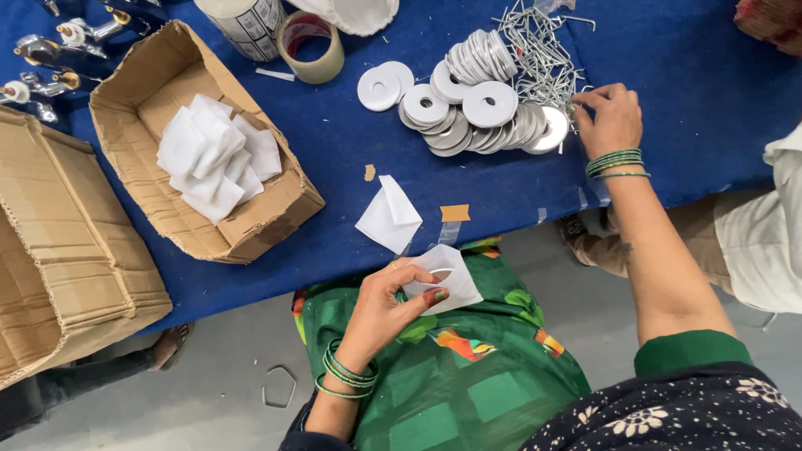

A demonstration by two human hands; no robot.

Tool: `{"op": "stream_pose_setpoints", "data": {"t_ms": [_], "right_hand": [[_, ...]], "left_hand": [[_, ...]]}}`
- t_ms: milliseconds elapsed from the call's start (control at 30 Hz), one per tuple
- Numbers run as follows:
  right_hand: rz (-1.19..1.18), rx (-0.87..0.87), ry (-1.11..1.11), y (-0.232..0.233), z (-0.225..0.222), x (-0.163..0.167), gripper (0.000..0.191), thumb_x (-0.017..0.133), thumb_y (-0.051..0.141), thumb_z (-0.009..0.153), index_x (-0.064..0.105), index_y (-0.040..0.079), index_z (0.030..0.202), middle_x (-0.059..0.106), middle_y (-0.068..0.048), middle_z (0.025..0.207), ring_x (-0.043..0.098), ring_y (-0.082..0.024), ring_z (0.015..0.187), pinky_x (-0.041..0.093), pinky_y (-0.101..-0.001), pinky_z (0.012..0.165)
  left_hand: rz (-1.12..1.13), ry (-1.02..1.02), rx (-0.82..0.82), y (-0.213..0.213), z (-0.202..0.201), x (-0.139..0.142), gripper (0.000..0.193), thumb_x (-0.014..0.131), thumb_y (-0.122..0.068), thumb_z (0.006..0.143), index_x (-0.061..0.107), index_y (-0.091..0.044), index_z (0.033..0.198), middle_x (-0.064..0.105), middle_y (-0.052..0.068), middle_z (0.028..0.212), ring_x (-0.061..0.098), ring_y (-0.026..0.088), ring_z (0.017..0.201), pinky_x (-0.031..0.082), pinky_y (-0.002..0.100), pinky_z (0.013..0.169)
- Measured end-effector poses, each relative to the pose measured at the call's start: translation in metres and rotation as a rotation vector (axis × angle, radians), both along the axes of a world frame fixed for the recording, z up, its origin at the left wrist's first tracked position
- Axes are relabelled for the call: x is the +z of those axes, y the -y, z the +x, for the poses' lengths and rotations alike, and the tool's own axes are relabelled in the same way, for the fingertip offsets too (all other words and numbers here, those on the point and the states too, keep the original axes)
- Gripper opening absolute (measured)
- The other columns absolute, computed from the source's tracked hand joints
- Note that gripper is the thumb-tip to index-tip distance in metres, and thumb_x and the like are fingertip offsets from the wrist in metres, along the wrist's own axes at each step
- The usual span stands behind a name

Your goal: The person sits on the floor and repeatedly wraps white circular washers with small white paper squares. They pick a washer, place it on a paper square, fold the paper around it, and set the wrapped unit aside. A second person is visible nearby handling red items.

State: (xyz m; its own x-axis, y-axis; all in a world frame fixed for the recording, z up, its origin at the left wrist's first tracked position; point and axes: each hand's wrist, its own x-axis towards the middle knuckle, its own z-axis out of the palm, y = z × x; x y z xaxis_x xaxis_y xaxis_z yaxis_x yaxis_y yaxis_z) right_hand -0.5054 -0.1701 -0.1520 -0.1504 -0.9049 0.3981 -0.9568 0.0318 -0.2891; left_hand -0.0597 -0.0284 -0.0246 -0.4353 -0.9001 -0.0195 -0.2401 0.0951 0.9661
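left hand (386, 305): pinching small white paper pouch (443, 280) between thumb and fingers, over lap, just off near edge of blue cloth-covered table (685, 75)
right hand (608, 119): fingers narrowed at pile of thin bent metal wire pins (539, 50), fingertips touching the heap of flat silver round washers (476, 104)
table centre, near edge: second folded white paper pouch (388, 215)
table left: torn brown cardboard box (200, 142) holding more white pouches

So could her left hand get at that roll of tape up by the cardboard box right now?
Probably not without letting go first. The left hand is down over her lap, pinching a small white pouch, and the tape roll stands at the far side of the blue table. Nothing blocks the way.
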Motion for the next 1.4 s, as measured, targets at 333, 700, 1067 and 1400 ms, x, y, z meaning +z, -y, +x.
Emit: {"op": "stream_pose_setpoints", "data": {"t_ms": [333, 700, 1067, 1400], "right_hand": [[-0.147, -0.013, 0.369, -0.007, 0.002, 0.048, 0.018, 0.074, 0.008, 0.099, 0.080, 0.008, 0.116, 0.073, -0.011, 0.105, 0.069, -0.022, 0.086, 0.054, -0.0349, 0.080], [0.129, 0.677, 0.311, -0.107, 0.185, 0.188, 0.021, 0.071, -0.002, 0.091, 0.071, 0.006, 0.110, 0.071, -0.010, 0.103, 0.069, -0.025, 0.092, 0.054, -0.0332, 0.080], [0.241, 1.018, 0.155, -0.121, 0.241, 0.190, 0.034, 0.074, 0.004, 0.080, 0.068, 0.011, 0.113, 0.074, -0.003, 0.097, 0.068, -0.024, 0.088, 0.055, -0.0370, 0.074], [0.517, 0.930, 0.326, -0.128, 0.234, 0.163, 0.040, 0.069, 0.006, 0.085, 0.064, 0.010, 0.125, 0.072, -0.005, 0.105, 0.069, -0.026, 0.102, 0.054, -0.0393, 0.086]], "left_hand": [[-0.028, 0.026, -0.011, -0.003, 0.006, 0.003, 0.021, 0.084, -0.019, 0.080, 0.073, -0.007, 0.094, 0.076, 0.008, 0.102, 0.072, 0.023, 0.094, 0.055, 0.032, 0.085], [-0.189, 0.128, 0.083, -0.007, -0.002, -0.003, 0.020, 0.081, -0.029, 0.083, 0.074, -0.017, 0.097, 0.065, 0.008, 0.139, 0.072, 0.028, 0.108, 0.057, 0.035, 0.088], [-0.198, 0.160, 0.118, -0.023, 0.008, -0.003, 0.022, 0.083, -0.032, 0.081, 0.073, -0.018, 0.095, 0.062, 0.004, 0.144, 0.072, 0.023, 0.100, 0.057, 0.035, 0.082], [-0.165, 0.134, 0.079, -0.028, 0.011, -0.007, 0.022, 0.082, -0.028, 0.079, 0.075, -0.019, 0.098, 0.062, 0.002, 0.143, 0.071, 0.022, 0.100, 0.056, 0.035, 0.082]]}}
